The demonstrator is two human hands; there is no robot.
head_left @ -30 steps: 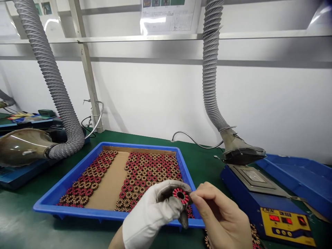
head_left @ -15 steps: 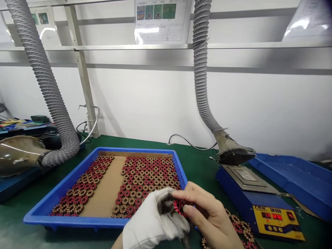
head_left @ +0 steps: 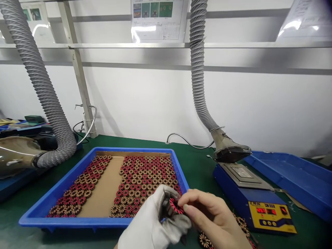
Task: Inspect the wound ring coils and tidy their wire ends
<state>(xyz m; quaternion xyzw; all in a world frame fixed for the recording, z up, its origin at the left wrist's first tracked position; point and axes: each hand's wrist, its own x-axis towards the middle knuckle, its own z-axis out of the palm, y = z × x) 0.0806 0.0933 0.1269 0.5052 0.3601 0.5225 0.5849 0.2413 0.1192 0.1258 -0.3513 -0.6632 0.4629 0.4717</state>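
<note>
A white glove with greyed fingertips covers my left hand (head_left: 158, 221), which is closed around a small red-wound ring (head_left: 175, 205). My bare right hand (head_left: 212, 218) pinches at the ring's right side with thumb and index finger. Both hands are over the near right corner of a blue tray (head_left: 75, 223). Inside the tray, rows of red and copper wound rings (head_left: 145, 176) lie on brown cardboard, with a bare strip between two groups. More wound rings (head_left: 204, 240) lie on the green table, partly hidden behind my right hand.
A blue heating unit (head_left: 272, 216) with a red display stands at the right, under a fume hose nozzle (head_left: 230, 150). Behind it lies another blue tray (head_left: 293, 176). A second hose (head_left: 49, 86) hangs at the left. The green table (head_left: 197, 160) runs back to a white wall.
The camera view has shifted slightly. My left fingers have turned upward around the ring, whose round face now shows more clearly. My right thumb and index finger stay at the ring.
</note>
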